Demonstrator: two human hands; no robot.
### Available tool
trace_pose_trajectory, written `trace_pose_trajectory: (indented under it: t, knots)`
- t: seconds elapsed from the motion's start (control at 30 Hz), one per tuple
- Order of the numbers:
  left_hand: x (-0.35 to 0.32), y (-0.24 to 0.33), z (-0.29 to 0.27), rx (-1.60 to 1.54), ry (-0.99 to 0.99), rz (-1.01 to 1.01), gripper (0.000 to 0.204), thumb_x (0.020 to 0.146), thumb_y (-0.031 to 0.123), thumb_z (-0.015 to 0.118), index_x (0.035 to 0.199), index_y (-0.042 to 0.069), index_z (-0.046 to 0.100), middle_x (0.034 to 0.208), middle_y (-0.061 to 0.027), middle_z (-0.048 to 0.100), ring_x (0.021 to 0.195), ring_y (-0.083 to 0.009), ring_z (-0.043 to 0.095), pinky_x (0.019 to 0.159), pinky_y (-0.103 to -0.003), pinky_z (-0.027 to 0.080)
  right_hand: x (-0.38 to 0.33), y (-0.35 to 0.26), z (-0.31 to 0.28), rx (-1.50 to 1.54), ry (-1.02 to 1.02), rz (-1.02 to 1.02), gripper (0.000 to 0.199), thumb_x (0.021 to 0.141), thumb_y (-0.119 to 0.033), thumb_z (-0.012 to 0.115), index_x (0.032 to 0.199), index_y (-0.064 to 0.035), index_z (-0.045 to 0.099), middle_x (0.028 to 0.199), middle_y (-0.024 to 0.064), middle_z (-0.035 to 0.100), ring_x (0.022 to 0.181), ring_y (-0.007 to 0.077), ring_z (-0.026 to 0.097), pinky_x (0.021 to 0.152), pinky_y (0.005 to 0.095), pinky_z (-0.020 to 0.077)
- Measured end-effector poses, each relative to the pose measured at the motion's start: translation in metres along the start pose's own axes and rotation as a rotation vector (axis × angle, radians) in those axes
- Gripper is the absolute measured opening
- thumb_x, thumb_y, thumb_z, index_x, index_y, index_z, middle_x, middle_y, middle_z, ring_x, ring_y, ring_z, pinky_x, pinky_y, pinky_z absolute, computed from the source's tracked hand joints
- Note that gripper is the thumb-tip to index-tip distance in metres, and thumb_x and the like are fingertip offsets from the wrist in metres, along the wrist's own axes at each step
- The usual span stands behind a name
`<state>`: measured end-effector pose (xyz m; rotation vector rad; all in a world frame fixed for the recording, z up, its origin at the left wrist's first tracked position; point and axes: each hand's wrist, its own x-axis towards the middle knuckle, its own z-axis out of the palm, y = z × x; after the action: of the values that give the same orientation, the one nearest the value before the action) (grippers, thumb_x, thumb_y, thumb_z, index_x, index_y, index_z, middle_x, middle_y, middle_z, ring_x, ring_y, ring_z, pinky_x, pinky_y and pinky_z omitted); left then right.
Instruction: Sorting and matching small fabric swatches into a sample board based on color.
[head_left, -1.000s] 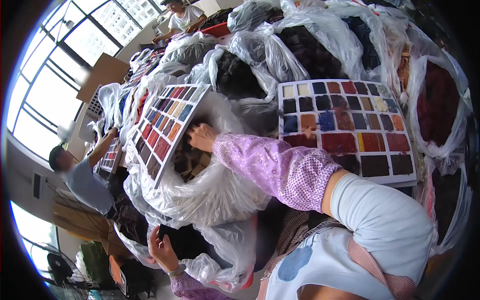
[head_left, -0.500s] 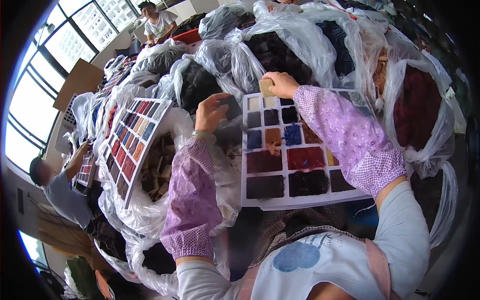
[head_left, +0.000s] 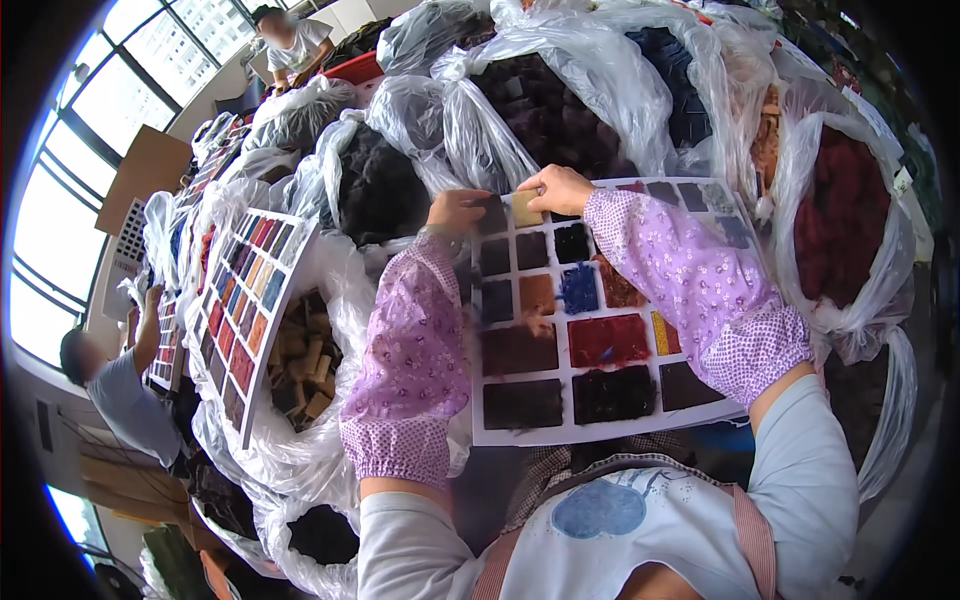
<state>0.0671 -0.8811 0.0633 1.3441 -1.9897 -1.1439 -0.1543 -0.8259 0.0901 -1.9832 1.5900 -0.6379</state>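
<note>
A white sample board (head_left: 565,425) with rows of coloured fabric-like swatches lies in front of me, on top of another sheet or board. My right hand (head_left: 560,190) pinches a tan swatch (head_left: 526,209) at the board's top row. Beside it, my left hand (head_left: 458,212) has closed fingers on a dark grey swatch (head_left: 490,215) at the upper left corner. Dark, brown, blue and red swatches fill the lower rows. My right sleeve covers part of the board's right side.
Clear plastic bags hold black pieces (head_left: 548,110), dark red pieces (head_left: 842,215) and tan blocks (head_left: 305,370). Another swatch board (head_left: 245,320) leans on bags at left. One person (head_left: 130,385) works at the far left, another (head_left: 292,45) by a red container (head_left: 355,68).
My left hand has moved right with the dark grey swatch to the board's corner. My right hand has lowered the tan swatch onto the top row. The board has shifted slightly left.
</note>
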Motion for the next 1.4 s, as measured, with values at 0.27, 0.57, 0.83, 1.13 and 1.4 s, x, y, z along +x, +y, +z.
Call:
trace_pose_trajectory:
  t: [0.27, 0.57, 0.83, 1.13, 1.4]
  knots:
    - [-0.007, 0.026, 0.027, 0.301, 0.091, 0.229, 0.029, 0.065, 0.003, 0.058, 0.090, 0.012, 0.066, 0.082, -0.0106, 0.063, 0.072, -0.0255, 0.059, 0.068, -0.033, 0.047, -0.016, -0.005, -0.006, -0.390, 0.052, -0.089, 0.027, 0.065, -0.028, 0.063, 0.090, -0.0204, 0.067, 0.098, 0.0090, 0.057, 0.091, 0.0262, 0.057, 0.081, 0.0365, 0.0447]
    - [-0.014, 0.021, 0.057, 0.686, 0.301, 0.390, 0.015, 0.073, 0.012, 0.053, 0.082, 0.012, 0.065, 0.090, -0.0109, 0.060, 0.087, -0.0271, 0.058, 0.074, -0.038, 0.047, -0.028, -0.007, -0.006, -0.674, 0.050, -0.319, 0.016, 0.077, -0.026, 0.054, 0.088, -0.0180, 0.063, 0.085, 0.0074, 0.051, 0.087, 0.0234, 0.055, 0.067, 0.0388, 0.0475]
    - [-0.202, 0.066, -0.041, 0.611, 0.542, 0.490, 0.033, 0.066, 0.010, 0.062, 0.099, 0.019, 0.062, 0.111, -0.0118, 0.053, 0.102, -0.0288, 0.049, 0.089, -0.036, 0.038, -0.009, -0.086, -0.004, -0.752, 0.163, -0.374, 0.014, 0.070, -0.021, 0.060, 0.076, -0.0091, 0.065, 0.081, 0.0112, 0.060, 0.072, 0.0293, 0.060, 0.065, 0.0388, 0.0473]
    - [-0.408, -0.081, -0.202, 0.030, 1.557, -0.001, 0.060, 0.078, 0.021, 0.060, 0.123, -0.007, 0.032, 0.111, -0.0225, 0.049, 0.106, -0.0272, 0.046, 0.090, -0.034, 0.035, -0.025, -0.286, 0.149, 0.870, -0.624, -0.024, 0.034, 0.083, -0.029, 0.053, 0.106, -0.0038, 0.049, 0.085, 0.0076, 0.057, 0.070, 0.0158, 0.059, 0.060, 0.0271, 0.0499]
    - [-0.399, -0.054, -0.183, -0.762, 1.453, -0.010, 0.066, 0.079, 0.020, 0.057, 0.130, 0.001, 0.020, 0.102, -0.0162, 0.054, 0.089, -0.0213, 0.052, 0.079, -0.030, 0.039, -0.018, -0.353, 0.214, 0.951, 0.063, 0.255, 0.035, 0.074, -0.026, 0.059, 0.097, -0.0001, 0.057, 0.092, 0.0115, 0.059, 0.080, 0.0204, 0.058, 0.065, 0.0303, 0.0487]
